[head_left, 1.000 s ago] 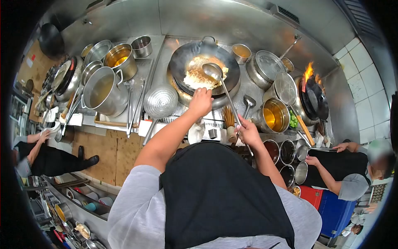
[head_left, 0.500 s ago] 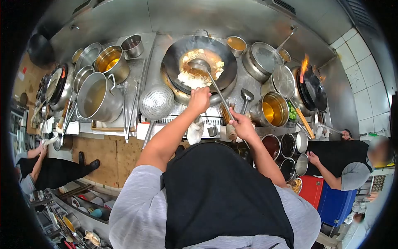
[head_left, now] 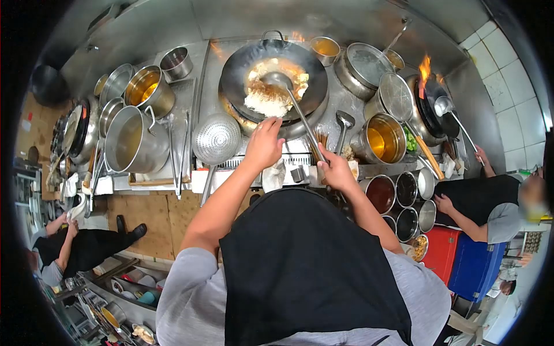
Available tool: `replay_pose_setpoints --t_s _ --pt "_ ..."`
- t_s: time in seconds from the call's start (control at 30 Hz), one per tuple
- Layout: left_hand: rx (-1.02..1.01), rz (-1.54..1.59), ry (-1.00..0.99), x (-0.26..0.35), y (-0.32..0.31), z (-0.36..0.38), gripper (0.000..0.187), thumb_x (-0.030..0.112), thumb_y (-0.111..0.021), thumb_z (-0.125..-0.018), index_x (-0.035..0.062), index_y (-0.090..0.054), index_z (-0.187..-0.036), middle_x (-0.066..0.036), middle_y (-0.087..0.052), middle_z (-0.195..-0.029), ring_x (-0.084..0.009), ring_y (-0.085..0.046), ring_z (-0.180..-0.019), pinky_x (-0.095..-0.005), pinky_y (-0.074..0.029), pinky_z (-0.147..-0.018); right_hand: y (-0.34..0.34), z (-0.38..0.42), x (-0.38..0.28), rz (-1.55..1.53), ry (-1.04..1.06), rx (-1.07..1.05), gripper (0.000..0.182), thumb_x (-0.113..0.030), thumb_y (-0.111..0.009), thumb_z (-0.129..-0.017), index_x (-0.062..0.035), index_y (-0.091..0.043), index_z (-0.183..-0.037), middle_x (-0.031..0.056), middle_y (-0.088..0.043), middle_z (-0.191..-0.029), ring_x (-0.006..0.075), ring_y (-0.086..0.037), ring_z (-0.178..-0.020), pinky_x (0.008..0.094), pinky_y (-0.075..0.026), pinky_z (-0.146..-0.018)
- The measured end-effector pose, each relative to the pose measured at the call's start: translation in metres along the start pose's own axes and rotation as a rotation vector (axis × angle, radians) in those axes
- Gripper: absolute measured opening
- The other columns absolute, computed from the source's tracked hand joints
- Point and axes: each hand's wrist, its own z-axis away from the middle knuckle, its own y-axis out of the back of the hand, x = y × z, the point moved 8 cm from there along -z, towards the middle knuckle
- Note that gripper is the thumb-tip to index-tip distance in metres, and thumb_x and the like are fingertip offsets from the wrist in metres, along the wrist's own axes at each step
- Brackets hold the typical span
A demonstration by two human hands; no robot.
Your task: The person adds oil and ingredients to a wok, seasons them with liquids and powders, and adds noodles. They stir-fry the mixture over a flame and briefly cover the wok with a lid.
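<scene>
My right hand (head_left: 337,168) is closed around the long handle of a ladle (head_left: 277,81), whose bowl lies on the food inside the wok. That food is a white, rice-like mound (head_left: 268,105) with brown sauce and pale yellow pieces around it. The dark wok (head_left: 234,72) sits over the burner, its far loop handle pointing to the back wall. At its near rim my left hand (head_left: 265,144) has its fingers stretched out and the thumb apart, holding nothing. Just below that hand hangs a white cloth (head_left: 273,176).
Left of the wok lie a perforated skimmer (head_left: 216,138) and a large pot (head_left: 130,141). To the right stand a pot of yellow liquid (head_left: 382,141), a spatula (head_left: 345,121) and a mesh strainer (head_left: 396,97). Flames (head_left: 425,69) rise by a person (head_left: 479,202) holding a ladle. Another person (head_left: 75,248) stands left.
My left hand has moved back and left from the wok's rim, its fingers now extended. The ladle bowl has shifted slightly in the food. The person at right has raised a ladle.
</scene>
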Motion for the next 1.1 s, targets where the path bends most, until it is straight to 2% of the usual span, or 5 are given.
replay_pose_setpoints --t_s 0.07,0.63,0.77,0.83,1.1 --pt "-0.066 -0.069 -0.026 -0.005 -0.016 -0.004 0.066 0.011 -0.075 -0.090 -0.0051 -0.051 -0.150 -0.025 -0.054 -0.149 -0.0440 -0.046 -0.147 -0.0545 -0.036 -0.124 0.010 -0.004 -0.002 -0.125 0.060 0.018 0.056 -0.009 -0.070 -0.099 -0.0069 -0.057 -0.153 0.0325 -0.071 -0.115 0.0456 -0.072 -0.101 0.0377 -0.055 -0.094" --pt "-0.111 -0.214 -0.017 0.014 -0.038 -0.035 0.061 0.014 -0.077 -0.084 -0.0032 -0.055 -0.139 -0.025 -0.058 -0.133 -0.0437 -0.053 -0.135 -0.0610 -0.035 -0.123 -0.043 -0.009 0.035 0.035 -0.113 -0.340 0.064 -0.003 -0.072 -0.091 0.0047 -0.050 -0.151 0.0247 -0.072 -0.133 0.0297 -0.070 -0.115 0.0403 -0.053 -0.103" --pt "-0.172 -0.143 0.141 -0.002 -0.057 -0.046 0.045 0.013 -0.074 -0.086 -0.0053 -0.061 -0.125 -0.026 -0.062 -0.121 -0.0438 -0.057 -0.126 -0.0544 -0.043 -0.115 -0.019 -0.021 0.019 -0.069 0.007 0.018 0.062 -0.004 -0.065 -0.098 0.0001 -0.048 -0.158 0.0226 -0.073 -0.129 0.0289 -0.071 -0.109 0.0392 -0.053 -0.101" --pt "-0.172 -0.266 0.083 -0.017 -0.067 -0.031 0.040 0.013 -0.073 -0.087 -0.0059 -0.062 -0.121 -0.026 -0.063 -0.118 -0.0446 -0.058 -0.124 -0.0524 -0.046 -0.110 -0.006 -0.010 -0.012 -0.010 -0.077 0.022 0.054 -0.006 -0.061 -0.102 -0.0020 -0.054 -0.154 0.0306 -0.072 -0.120 0.0436 -0.073 -0.106 0.0439 -0.054 -0.098" --pt "-0.105 -0.294 -0.063 -0.027 -0.057 -0.012 0.060 0.011 -0.072 -0.090 -0.0070 -0.052 -0.144 -0.029 -0.055 -0.143 -0.0467 -0.044 -0.148 -0.0531 -0.035 -0.126 -0.005 -0.026 0.020 -0.532 -0.327 -0.057 0.054 -0.009 -0.063 -0.106 -0.0054 -0.052 -0.158 0.0054 -0.064 -0.087 0.0125 -0.058 -0.073 0.0303 -0.053 -0.071"
